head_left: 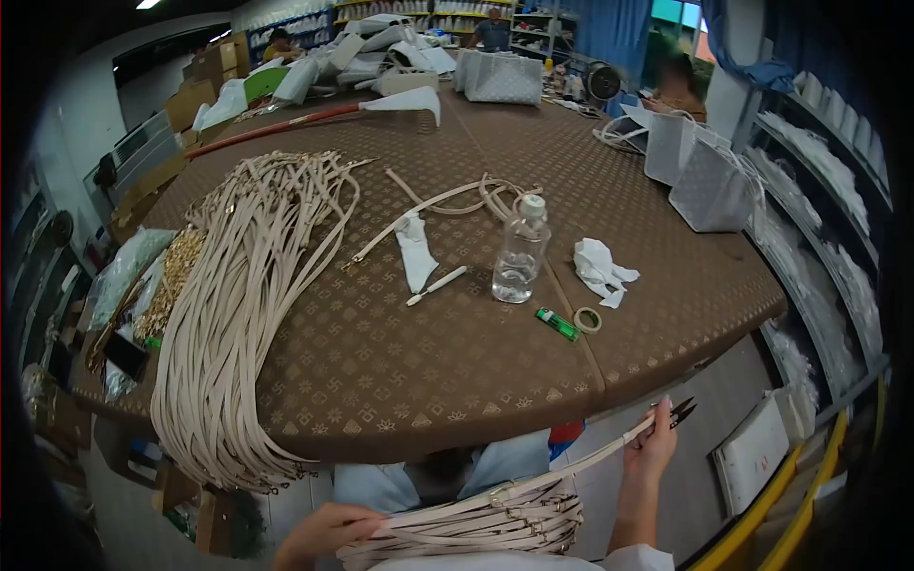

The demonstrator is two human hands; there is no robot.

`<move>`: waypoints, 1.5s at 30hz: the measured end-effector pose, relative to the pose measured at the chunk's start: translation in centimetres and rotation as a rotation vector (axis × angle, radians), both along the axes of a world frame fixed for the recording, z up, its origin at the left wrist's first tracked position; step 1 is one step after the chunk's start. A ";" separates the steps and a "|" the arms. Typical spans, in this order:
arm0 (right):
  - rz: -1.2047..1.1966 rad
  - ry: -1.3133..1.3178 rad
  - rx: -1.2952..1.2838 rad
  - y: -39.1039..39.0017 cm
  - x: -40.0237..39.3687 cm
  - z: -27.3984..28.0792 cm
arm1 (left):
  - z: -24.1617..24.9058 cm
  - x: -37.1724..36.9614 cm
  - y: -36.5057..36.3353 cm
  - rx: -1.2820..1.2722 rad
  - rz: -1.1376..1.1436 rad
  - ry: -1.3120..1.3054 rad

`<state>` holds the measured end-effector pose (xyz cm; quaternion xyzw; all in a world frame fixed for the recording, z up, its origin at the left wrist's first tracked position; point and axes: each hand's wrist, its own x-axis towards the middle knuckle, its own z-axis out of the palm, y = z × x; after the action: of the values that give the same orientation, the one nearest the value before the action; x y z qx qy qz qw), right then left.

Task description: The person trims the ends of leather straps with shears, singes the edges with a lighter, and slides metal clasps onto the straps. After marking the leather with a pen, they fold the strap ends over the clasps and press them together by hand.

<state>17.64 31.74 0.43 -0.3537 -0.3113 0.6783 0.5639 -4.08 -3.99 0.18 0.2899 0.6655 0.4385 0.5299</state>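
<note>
On my lap lies a bundle of beige straps (533, 525) with metal clasps. My left hand (333, 529) is closed on a strap at the left end of the bundle. One strap (581, 463) runs up to the right, into my right hand (651, 445), which is closed around its end. Dark-bladed scissors (682, 413) stick out past the fingers of that same hand, blades pointing right. Their handles are hidden by the hand. A larger heap of beige straps (233, 285) hangs over the table's left front edge.
The brown patterned table (428, 381) holds a clear bottle (521, 252), crumpled tissue (603, 270), a tape roll (587, 320), a green item (557, 324), a white pen-like tool (438, 285) and loose straps (438, 202). White bags (709, 181) stand at right. Other people sit or stand farther back.
</note>
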 end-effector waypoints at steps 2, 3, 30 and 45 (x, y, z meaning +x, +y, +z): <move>-0.074 -0.182 -0.019 0.9 4.2 -2.2 | 0.3 -1.9 1.4 0.007 -0.083 0.108; -0.101 -0.379 -0.050 1.0 6.6 -3.6 | 0.3 -2.6 2.1 0.013 -0.124 0.155; 0.137 -1.226 1.533 -0.7 -18.9 -1.9 | 2.6 -12.9 3.6 -0.291 0.479 1.701; 0.224 -1.028 1.440 -1.2 -18.3 -0.8 | -0.7 -26.4 9.0 -0.202 0.504 1.972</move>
<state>-0.71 30.55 -0.34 -0.1414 -0.9092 0.1269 0.3704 -30.50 5.01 -0.55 0.3273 0.8808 0.0453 -0.3391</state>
